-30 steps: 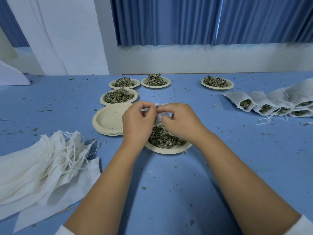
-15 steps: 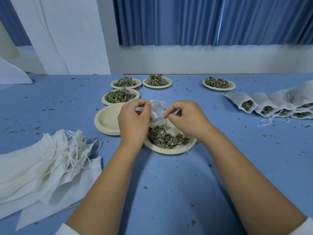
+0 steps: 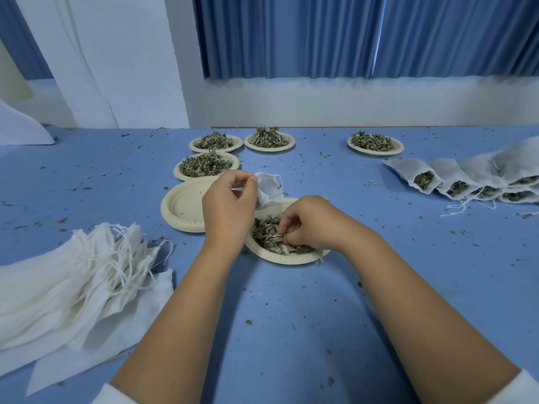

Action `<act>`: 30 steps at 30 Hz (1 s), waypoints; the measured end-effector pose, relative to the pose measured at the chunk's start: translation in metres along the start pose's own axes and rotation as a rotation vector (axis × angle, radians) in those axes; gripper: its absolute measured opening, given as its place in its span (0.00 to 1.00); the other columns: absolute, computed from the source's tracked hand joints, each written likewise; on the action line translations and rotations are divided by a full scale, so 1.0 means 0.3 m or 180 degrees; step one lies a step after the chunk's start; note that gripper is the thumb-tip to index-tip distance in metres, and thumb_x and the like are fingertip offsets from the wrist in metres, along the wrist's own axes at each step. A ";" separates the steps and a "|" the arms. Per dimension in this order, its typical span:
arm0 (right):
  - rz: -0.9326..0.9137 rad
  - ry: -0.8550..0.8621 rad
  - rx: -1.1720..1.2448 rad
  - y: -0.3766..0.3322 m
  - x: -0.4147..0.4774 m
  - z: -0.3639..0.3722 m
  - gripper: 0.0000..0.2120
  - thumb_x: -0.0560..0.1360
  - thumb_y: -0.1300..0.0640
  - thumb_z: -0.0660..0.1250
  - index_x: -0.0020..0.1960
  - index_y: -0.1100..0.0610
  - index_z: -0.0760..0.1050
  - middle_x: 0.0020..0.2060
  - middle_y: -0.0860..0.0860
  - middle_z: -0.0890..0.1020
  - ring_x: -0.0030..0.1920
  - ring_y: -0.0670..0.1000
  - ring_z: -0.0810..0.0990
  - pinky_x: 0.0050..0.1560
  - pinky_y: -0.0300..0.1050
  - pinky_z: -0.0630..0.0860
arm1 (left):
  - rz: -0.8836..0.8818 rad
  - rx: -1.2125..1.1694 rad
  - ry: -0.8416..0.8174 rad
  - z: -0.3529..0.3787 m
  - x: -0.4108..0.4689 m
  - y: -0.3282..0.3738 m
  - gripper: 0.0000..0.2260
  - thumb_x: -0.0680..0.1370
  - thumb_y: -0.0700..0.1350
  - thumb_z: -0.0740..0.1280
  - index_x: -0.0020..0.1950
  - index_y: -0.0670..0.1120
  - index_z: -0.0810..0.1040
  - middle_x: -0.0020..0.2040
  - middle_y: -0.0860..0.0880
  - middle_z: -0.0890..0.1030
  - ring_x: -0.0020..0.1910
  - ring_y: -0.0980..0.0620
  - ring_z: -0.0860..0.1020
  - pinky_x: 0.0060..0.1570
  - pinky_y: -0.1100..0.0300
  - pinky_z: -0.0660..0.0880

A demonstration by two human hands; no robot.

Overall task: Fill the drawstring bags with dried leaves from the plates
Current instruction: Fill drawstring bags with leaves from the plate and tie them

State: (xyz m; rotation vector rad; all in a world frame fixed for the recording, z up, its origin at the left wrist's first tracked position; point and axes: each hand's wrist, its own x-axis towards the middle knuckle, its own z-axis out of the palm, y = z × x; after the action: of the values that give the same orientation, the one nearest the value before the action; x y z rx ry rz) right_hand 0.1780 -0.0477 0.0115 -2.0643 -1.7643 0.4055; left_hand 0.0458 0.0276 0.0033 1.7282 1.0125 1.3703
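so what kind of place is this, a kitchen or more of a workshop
Probably a small hand-packing workstation, not a kitchen: a blue-covered table carries paper plates heaped with dried leaves, a pile of empty drawstring bags and a row of filled bags, with curtains behind.

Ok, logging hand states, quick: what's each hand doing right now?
Left hand: pinches the drawstring bag.
Right hand: fingers curled round dried leaves on the plate.
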 end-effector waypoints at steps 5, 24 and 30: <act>0.0003 0.0666 0.0937 0.015 -0.012 -0.073 0.05 0.69 0.61 0.76 0.41 0.51 0.84 0.35 0.45 0.84 0.37 0.42 0.82 0.45 0.36 0.78 | 0.0025 0.0022 -0.0119 0.000 0.000 0.002 0.04 0.79 0.44 0.68 0.45 0.51 0.82 0.38 0.57 0.82 0.38 0.64 0.79 0.45 0.63 0.77; -0.0272 0.2303 0.2481 -0.043 0.018 0.022 0.10 0.69 0.63 0.76 0.41 0.50 0.79 0.37 0.43 0.83 0.41 0.40 0.81 0.43 0.33 0.77 | -0.0471 -0.0619 -0.0304 0.015 -0.021 0.036 0.07 0.78 0.41 0.68 0.42 0.50 0.83 0.30 0.54 0.81 0.32 0.57 0.80 0.47 0.53 0.80; -0.0361 0.2215 0.1650 -0.026 0.021 0.029 0.06 0.70 0.64 0.74 0.41 0.54 0.83 0.38 0.42 0.79 0.37 0.38 0.77 0.41 0.28 0.71 | -0.0371 -0.0535 -0.0302 0.011 -0.021 0.038 0.05 0.78 0.42 0.69 0.44 0.49 0.83 0.33 0.54 0.82 0.35 0.55 0.82 0.48 0.51 0.81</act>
State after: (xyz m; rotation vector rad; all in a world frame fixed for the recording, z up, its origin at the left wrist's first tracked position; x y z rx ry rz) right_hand 0.1683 -0.0397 0.0078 -1.4763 -1.1870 0.0703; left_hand 0.0498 0.0166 0.0099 1.5703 0.9044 1.2509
